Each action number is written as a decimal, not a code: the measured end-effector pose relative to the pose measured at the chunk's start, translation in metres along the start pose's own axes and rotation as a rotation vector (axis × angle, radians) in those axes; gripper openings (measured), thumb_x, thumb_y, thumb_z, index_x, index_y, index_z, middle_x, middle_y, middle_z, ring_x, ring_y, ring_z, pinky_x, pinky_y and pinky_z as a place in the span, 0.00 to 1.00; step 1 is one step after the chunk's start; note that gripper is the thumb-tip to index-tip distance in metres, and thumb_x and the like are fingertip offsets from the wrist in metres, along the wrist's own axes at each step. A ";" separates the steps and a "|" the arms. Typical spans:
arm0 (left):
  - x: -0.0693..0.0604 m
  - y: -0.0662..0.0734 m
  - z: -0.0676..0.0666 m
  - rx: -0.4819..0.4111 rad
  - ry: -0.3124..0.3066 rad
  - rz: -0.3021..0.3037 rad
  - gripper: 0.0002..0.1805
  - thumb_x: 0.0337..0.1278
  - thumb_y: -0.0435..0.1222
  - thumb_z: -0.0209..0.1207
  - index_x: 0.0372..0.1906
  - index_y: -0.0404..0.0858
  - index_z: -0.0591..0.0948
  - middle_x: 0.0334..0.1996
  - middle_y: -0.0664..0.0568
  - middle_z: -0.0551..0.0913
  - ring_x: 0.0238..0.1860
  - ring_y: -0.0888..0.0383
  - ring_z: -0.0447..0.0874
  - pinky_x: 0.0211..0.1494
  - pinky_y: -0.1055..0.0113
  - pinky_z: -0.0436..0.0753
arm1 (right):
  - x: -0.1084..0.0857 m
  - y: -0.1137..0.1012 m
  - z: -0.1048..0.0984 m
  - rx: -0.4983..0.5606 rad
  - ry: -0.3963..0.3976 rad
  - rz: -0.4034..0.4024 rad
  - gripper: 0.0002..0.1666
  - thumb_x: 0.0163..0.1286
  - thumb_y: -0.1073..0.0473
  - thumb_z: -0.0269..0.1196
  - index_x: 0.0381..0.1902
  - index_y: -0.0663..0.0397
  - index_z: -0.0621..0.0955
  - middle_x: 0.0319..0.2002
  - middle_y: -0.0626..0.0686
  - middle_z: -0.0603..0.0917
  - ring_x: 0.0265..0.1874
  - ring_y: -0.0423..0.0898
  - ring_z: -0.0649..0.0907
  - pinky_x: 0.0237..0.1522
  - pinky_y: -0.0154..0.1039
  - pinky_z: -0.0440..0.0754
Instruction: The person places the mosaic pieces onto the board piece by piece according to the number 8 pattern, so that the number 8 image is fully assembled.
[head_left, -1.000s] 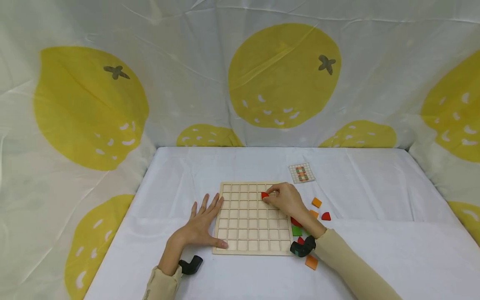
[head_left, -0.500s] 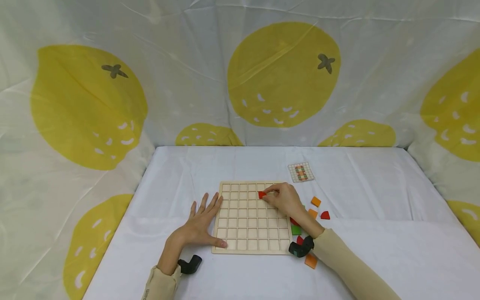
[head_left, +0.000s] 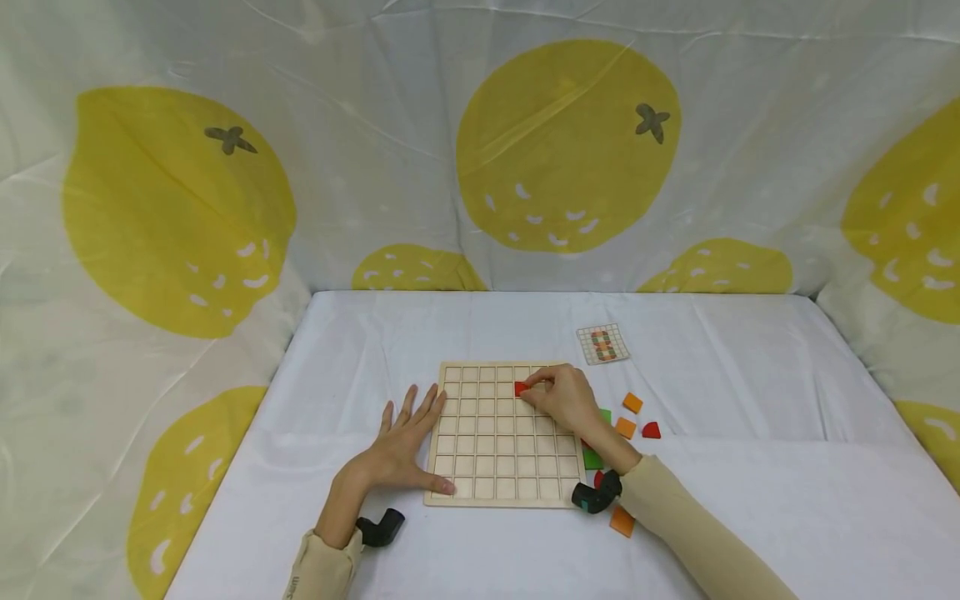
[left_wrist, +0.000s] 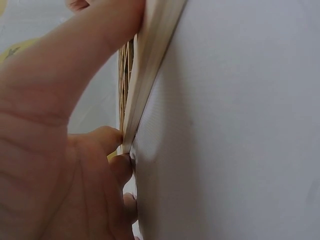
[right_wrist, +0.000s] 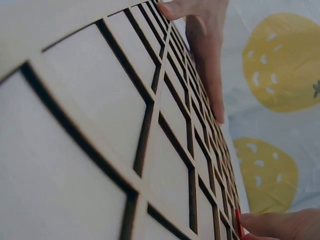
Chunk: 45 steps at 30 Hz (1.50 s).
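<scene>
The left hand [head_left: 397, 454] lies beside a wooden grid board [head_left: 497, 446], its fingers spread and straight; the thumb rests on the near left corner and fingertips touch the left edge. It grips nothing. The right hand [head_left: 566, 400] reaches over the board's far right part with thumb and forefinger closed together, pinching a small red piece [head_left: 520, 389]. That piece is at the second row from the far side, in the fifth column from the left; whether it sits flat in its cell cannot be told.

The board lies flat on a white-covered bench [head_left: 750, 375]. Just beyond its far right corner lies a pattern card [head_left: 603, 344] with a small printed grid. Right of the board are scattered orange square tiles [head_left: 633, 402], a red quarter-circle tile [head_left: 651, 430] and a green tile [head_left: 592, 459], the last partly covered by the right forearm. Each beige sleeve [head_left: 697, 529] has a black wrist device [head_left: 381, 528] near its cuff. Behind hangs a pale curtain [head_left: 375, 167] printed with yellow lemons.
</scene>
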<state>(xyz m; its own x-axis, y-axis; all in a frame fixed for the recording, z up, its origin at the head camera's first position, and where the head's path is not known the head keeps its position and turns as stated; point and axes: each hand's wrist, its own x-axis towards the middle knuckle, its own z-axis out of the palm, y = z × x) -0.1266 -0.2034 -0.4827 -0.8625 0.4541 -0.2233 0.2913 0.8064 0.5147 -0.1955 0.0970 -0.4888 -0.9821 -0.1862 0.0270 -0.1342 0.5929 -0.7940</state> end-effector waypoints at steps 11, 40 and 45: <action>0.000 0.001 0.000 -0.005 0.002 0.004 0.79 0.35 0.62 0.80 0.84 0.37 0.41 0.86 0.43 0.36 0.84 0.34 0.23 0.78 0.27 0.27 | -0.018 0.014 -0.038 -0.005 0.009 0.024 0.12 0.64 0.57 0.75 0.43 0.58 0.91 0.12 0.44 0.62 0.12 0.40 0.60 0.17 0.30 0.55; 0.001 0.000 0.001 -0.012 0.011 0.015 0.79 0.36 0.62 0.79 0.84 0.37 0.41 0.86 0.43 0.36 0.84 0.33 0.23 0.78 0.26 0.27 | -0.069 0.076 -0.112 -0.141 0.129 0.233 0.22 0.64 0.54 0.75 0.51 0.63 0.89 0.14 0.46 0.66 0.16 0.43 0.67 0.19 0.33 0.59; 0.000 0.000 0.001 -0.017 0.008 0.013 0.79 0.36 0.62 0.80 0.84 0.37 0.41 0.86 0.42 0.36 0.84 0.33 0.23 0.78 0.26 0.27 | -0.067 0.078 -0.108 -0.117 0.122 0.223 0.20 0.64 0.56 0.75 0.49 0.62 0.90 0.13 0.45 0.64 0.14 0.42 0.65 0.18 0.33 0.57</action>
<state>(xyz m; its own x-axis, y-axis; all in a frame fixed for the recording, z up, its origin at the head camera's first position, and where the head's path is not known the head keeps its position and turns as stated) -0.1264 -0.2035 -0.4838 -0.8621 0.4614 -0.2096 0.2956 0.7938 0.5316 -0.1542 0.2403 -0.4870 -0.9968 0.0509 -0.0622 0.0800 0.6964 -0.7132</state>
